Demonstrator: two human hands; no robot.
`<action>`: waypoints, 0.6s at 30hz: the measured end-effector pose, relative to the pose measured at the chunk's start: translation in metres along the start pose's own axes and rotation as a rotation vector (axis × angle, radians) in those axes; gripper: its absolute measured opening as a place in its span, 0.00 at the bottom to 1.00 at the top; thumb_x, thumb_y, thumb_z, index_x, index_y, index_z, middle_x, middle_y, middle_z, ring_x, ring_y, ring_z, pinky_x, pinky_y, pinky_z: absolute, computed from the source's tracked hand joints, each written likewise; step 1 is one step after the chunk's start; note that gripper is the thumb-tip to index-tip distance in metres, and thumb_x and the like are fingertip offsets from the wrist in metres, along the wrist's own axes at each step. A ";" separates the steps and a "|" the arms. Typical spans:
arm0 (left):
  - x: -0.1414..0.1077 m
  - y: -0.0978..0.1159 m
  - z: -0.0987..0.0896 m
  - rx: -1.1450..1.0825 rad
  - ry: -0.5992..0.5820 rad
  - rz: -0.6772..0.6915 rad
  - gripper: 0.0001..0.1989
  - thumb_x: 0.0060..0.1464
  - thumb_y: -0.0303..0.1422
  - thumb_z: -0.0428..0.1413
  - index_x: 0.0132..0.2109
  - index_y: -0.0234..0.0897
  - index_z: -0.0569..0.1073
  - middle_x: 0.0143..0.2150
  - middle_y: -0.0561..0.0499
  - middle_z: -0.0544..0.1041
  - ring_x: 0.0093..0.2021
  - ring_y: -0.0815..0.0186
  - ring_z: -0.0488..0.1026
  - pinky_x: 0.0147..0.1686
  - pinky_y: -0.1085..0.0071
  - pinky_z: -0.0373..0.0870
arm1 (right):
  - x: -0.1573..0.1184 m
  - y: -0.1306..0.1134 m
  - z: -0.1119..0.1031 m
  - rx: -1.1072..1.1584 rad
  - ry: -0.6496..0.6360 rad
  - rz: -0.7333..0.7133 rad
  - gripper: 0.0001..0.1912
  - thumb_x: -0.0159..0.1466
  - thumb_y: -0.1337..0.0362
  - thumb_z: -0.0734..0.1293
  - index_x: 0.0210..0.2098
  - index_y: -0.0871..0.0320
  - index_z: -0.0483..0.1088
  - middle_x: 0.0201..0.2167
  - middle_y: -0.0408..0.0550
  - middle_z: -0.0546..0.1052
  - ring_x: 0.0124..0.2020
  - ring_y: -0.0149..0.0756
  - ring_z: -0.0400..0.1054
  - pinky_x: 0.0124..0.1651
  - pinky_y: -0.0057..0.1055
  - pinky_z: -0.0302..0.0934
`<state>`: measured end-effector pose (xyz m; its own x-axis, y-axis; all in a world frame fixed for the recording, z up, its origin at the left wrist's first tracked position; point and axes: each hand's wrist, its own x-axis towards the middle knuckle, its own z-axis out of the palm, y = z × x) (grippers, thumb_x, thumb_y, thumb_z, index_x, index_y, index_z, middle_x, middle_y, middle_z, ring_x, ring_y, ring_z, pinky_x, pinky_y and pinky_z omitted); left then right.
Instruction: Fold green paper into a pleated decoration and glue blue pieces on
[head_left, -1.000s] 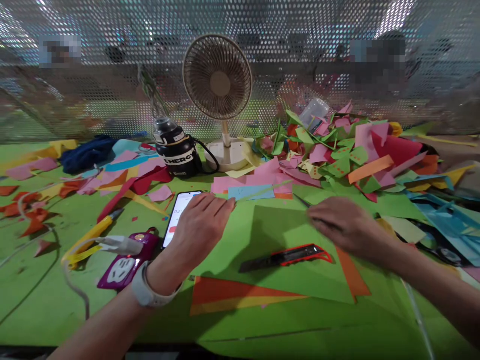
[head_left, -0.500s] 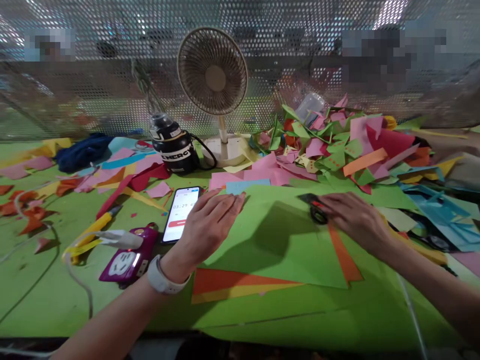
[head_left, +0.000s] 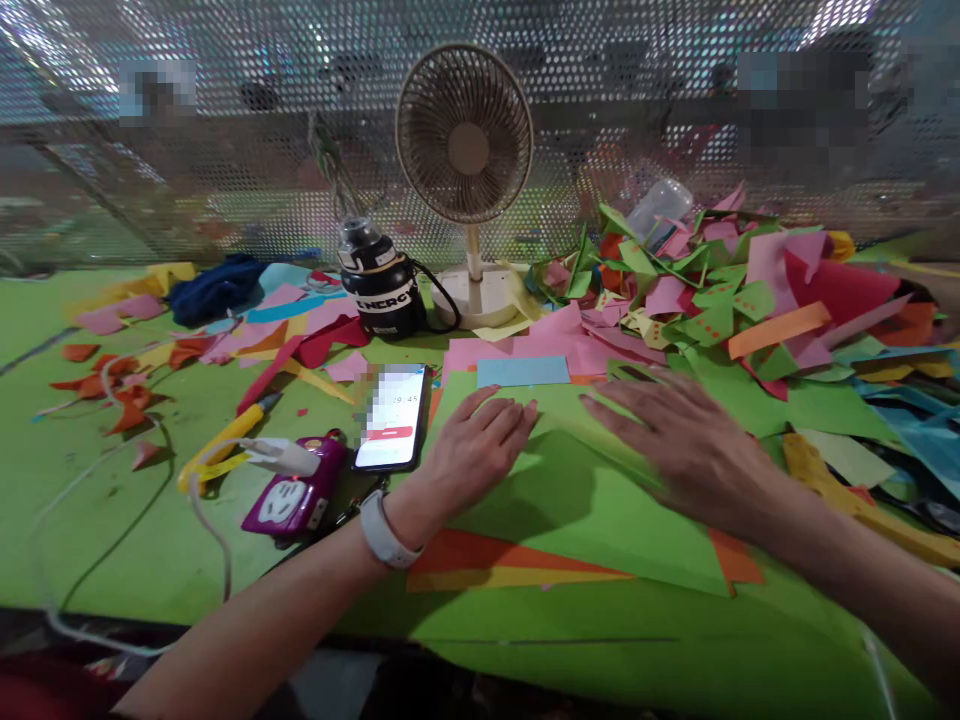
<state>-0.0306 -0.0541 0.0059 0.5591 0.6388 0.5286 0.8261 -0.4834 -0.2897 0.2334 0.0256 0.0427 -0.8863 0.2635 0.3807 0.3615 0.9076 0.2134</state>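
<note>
My left hand (head_left: 476, 450), a pale band on its wrist, lies with fingers stretched out on the upper left part of a green paper sheet (head_left: 555, 500). Across from it, my right hand (head_left: 675, 430) is slightly blurred, fingers extended and apart, over the sheet's right side. Just past those fingers a dark flat piece (head_left: 632, 372) shows in part; what it is I cannot make out. Orange paper (head_left: 480, 553) and yellow paper stick out under the sheet's lower edge. A light blue paper strip (head_left: 523, 371) lies beyond the left fingertips.
A lit phone (head_left: 394, 415), a purple power socket (head_left: 296, 490) with a white plug and a yellow-handled tool (head_left: 225, 440) are at left. Behind stand a black bottle (head_left: 382, 295) and a fan (head_left: 466, 150). Paper scraps (head_left: 697, 290) heap up at right, before a perforated metal screen (head_left: 577, 90).
My right hand has moved left over the green sheet, its fingers spreading. The black and red tool at its fingertips no longer shows clearly. The whole view has shifted, and my left hand stays on the paper.
</note>
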 end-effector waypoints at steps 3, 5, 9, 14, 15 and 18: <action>-0.005 -0.006 -0.004 0.044 0.042 -0.054 0.13 0.63 0.19 0.49 0.53 0.24 0.70 0.41 0.43 0.80 0.43 0.60 0.76 0.52 0.57 0.71 | -0.006 0.021 -0.006 -0.080 0.033 0.057 0.22 0.65 0.73 0.56 0.56 0.60 0.69 0.49 0.61 0.78 0.47 0.55 0.72 0.54 0.60 0.60; -0.005 -0.006 -0.005 0.074 0.059 -0.082 0.13 0.64 0.20 0.49 0.52 0.27 0.72 0.40 0.44 0.80 0.41 0.61 0.76 0.50 0.58 0.72 | -0.006 0.019 -0.008 -0.070 0.072 0.122 0.20 0.66 0.70 0.57 0.55 0.61 0.70 0.47 0.62 0.79 0.47 0.56 0.72 0.54 0.60 0.60; 0.001 0.001 -0.003 0.107 0.012 -0.080 0.10 0.63 0.21 0.50 0.46 0.29 0.75 0.35 0.48 0.79 0.36 0.63 0.76 0.47 0.61 0.74 | 0.006 -0.011 -0.006 0.029 0.056 0.071 0.20 0.66 0.66 0.61 0.56 0.64 0.69 0.54 0.61 0.75 0.55 0.54 0.69 0.62 0.58 0.55; -0.002 0.003 -0.004 0.153 -0.043 -0.112 0.10 0.61 0.19 0.51 0.46 0.28 0.75 0.32 0.47 0.78 0.33 0.61 0.75 0.46 0.59 0.74 | 0.013 -0.014 -0.009 0.048 0.162 0.187 0.18 0.67 0.70 0.59 0.54 0.64 0.70 0.49 0.60 0.78 0.52 0.50 0.71 0.61 0.52 0.58; -0.002 0.003 -0.005 0.154 -0.043 -0.119 0.10 0.61 0.19 0.52 0.46 0.27 0.75 0.32 0.47 0.78 0.33 0.61 0.75 0.46 0.59 0.74 | 0.013 -0.014 -0.008 0.060 0.161 0.202 0.18 0.68 0.66 0.60 0.54 0.65 0.70 0.49 0.60 0.78 0.53 0.51 0.71 0.61 0.53 0.58; -0.001 0.007 -0.007 0.133 -0.040 -0.106 0.10 0.60 0.19 0.53 0.47 0.24 0.75 0.32 0.46 0.78 0.34 0.60 0.75 0.45 0.58 0.74 | 0.015 -0.021 0.002 0.054 0.093 0.128 0.21 0.68 0.58 0.63 0.55 0.67 0.69 0.51 0.62 0.77 0.52 0.51 0.71 0.59 0.52 0.59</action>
<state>-0.0262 -0.0620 0.0091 0.4685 0.7065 0.5304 0.8812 -0.3302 -0.3384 0.2125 0.0112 0.0425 -0.8026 0.3487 0.4839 0.4512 0.8856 0.1102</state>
